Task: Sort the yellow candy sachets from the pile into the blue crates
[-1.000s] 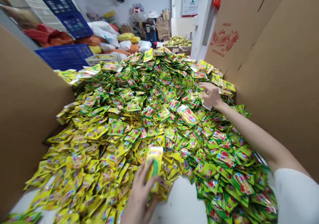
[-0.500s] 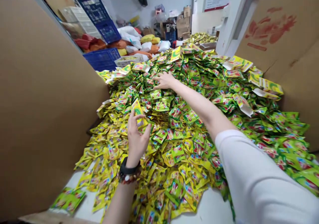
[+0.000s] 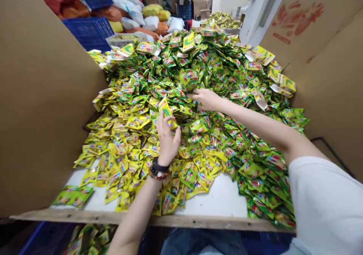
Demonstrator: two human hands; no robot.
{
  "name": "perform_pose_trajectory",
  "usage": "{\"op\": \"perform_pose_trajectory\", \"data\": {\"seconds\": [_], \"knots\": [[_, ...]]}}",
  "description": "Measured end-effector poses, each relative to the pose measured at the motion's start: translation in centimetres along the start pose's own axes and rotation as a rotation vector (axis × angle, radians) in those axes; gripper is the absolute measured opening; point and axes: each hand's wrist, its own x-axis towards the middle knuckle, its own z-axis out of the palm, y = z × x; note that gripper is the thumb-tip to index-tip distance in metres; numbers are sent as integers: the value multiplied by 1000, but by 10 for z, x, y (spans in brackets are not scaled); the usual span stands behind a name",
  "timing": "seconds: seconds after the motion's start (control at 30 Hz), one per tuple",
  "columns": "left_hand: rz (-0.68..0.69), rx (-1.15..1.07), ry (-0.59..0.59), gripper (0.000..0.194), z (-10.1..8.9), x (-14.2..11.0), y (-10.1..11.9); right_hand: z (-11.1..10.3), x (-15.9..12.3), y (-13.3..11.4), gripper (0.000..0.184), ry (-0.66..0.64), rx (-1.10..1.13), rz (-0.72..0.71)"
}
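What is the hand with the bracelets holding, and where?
A yellow sachet, gripped by its lower end in the left hand.

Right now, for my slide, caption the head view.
Left hand holds a yellow sachet; right hand rests on a heap of sachets.

Left hand [image 3: 167,141] up mid-frame, fingers curled, thumb opposite, wrist bent back; right arm [image 3: 255,120] reaching long from near right, right hand [image 3: 205,100] palm down, fingers extended far-left
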Motion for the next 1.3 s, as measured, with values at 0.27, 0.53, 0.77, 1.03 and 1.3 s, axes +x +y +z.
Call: {"op": "perform_pose_trajectory", "data": {"seconds": [0.27, 0.53, 0.77, 1.03, 1.3], "knots": [[135, 28, -74, 23, 25, -35, 13, 26, -109, -25, 32, -166, -15, 62], [63, -51, -67, 21, -2, -45, 25, 6, -153, -31, 44, -257, 90, -3], [-120, -119, 52, 24, -25, -60, 29, -29, -3, 0, 43, 33, 123, 281], [-200, -154, 51, 23, -17, -77, 24, 17, 41, 33, 60, -3, 122, 240], [-188, -174, 22, 24, -4, -93, 27, 10, -75, 10, 53, -82, 24, 141]]}}
